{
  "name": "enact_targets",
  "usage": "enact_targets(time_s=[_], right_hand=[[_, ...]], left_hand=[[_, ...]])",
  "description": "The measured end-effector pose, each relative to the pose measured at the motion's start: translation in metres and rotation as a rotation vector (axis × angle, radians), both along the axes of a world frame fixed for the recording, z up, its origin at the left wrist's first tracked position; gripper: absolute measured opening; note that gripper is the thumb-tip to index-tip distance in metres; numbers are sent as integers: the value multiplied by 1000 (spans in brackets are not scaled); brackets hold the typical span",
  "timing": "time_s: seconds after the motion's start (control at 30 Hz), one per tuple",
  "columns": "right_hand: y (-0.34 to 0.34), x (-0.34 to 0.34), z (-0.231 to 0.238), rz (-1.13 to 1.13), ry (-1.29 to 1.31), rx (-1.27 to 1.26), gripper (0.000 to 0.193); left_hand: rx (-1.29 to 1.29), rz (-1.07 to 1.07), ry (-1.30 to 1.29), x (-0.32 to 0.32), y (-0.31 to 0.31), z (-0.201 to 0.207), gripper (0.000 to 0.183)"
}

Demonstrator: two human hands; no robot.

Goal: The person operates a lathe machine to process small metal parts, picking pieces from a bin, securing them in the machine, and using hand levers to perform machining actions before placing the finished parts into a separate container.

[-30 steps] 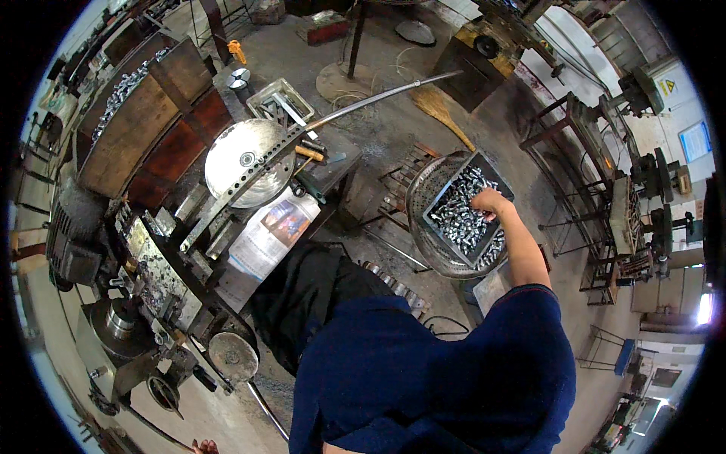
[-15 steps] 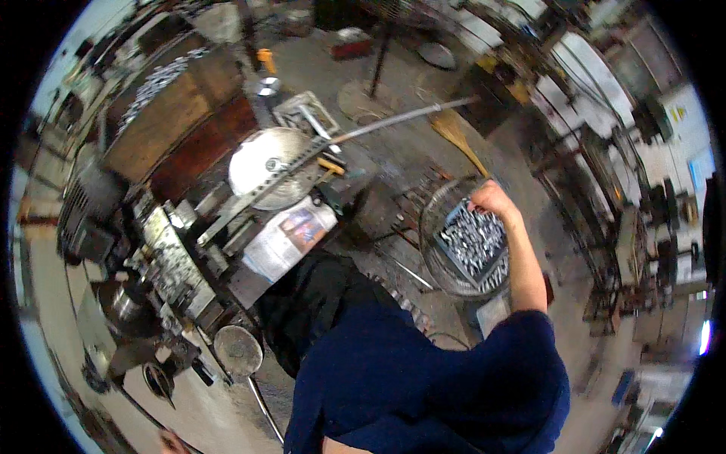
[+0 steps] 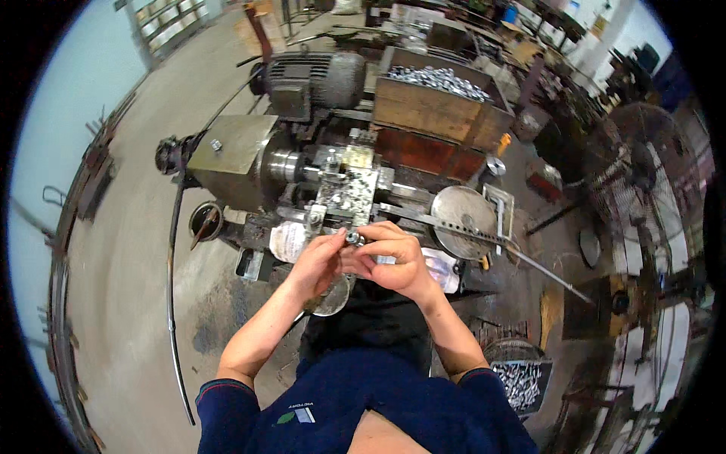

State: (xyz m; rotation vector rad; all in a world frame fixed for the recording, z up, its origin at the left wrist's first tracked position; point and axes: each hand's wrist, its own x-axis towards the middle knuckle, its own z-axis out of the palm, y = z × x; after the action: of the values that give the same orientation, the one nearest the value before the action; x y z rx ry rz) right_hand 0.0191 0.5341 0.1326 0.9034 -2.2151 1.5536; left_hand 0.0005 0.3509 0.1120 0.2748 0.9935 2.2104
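Observation:
In front of my body, both hands meet around a small shiny metal fitting (image 3: 353, 238). My left hand (image 3: 319, 263) is closed, with its thumb and fingertips against the fitting. My right hand (image 3: 395, 261) pinches the fitting from the other side, fingers curled. Just beyond them stands a lathe-like machine with a silvery round spindle (image 3: 284, 166) and a chip-covered slide (image 3: 354, 185). The fingers partly hide the fitting, so its exact shape is unclear.
A motor (image 3: 318, 82) and a wooden crate (image 3: 427, 113) of small metal parts stand beyond the machine. On the right are a round metal disc (image 3: 463, 221), a long lever bar (image 3: 548, 274) and a tray (image 3: 538, 405) of metal parts. A fan (image 3: 639, 155) stands farther right.
My view has swung left toward the machine. My right hand has left the tray of metal parts and come to my left hand, which has risen from the lower left edge; both now hold the fitting.

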Motion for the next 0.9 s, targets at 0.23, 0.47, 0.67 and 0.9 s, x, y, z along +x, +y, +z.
enact_targets(time_s=[0.23,0.47,0.67,0.9], right_hand=[[-22,1,2,-53,96,137,34],[-32,-7,13,44,29,335,34],[-49,-41,19,210,-20,346,27],[-86,-140,16,-119,122,854,28]], left_hand=[[-164,232,135,0,0,7,28],[-638,292,518,-12,-22,-1,34],[-784,190,633,-20,-55,14,34],[-1198,608,748,-14,-184,31,24]])
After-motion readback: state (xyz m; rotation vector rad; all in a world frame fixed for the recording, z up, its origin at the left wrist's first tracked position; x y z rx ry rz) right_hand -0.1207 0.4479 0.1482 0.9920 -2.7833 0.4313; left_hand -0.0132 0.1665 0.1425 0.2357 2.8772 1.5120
